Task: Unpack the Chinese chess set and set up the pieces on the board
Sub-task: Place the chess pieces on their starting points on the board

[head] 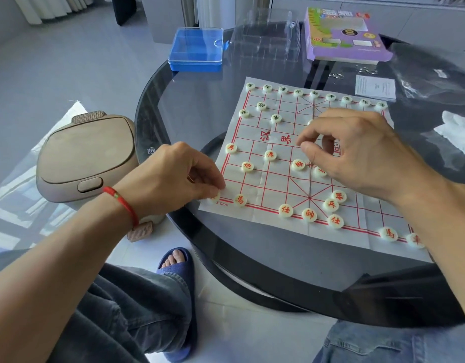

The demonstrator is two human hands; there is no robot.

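A paper board (276,184) with a red grid lies on the round dark glass table (189,106). Black-lettered pieces (298,93) line its far edge, with more in front of them. Red-lettered pieces stand on the near half, among them the 帥 piece (309,214) on the near edge line. My left hand (179,174) is at the board's near left corner, its fingertips pinching a red corner piece (216,197) that they mostly hide. My right hand (362,150) hovers over the board's middle with fingers loosely curled. Its thumb and forefinger are apart, with nothing visible between them.
A blue box with a clear lid (196,49), a clear plastic tray (265,40) and a purple game box (346,35) stand at the far side. A white leaflet (375,87), a plastic bag (435,72) and white tissue (456,129) lie at the right. A beige lidded bin (87,155) sits on the floor, left.
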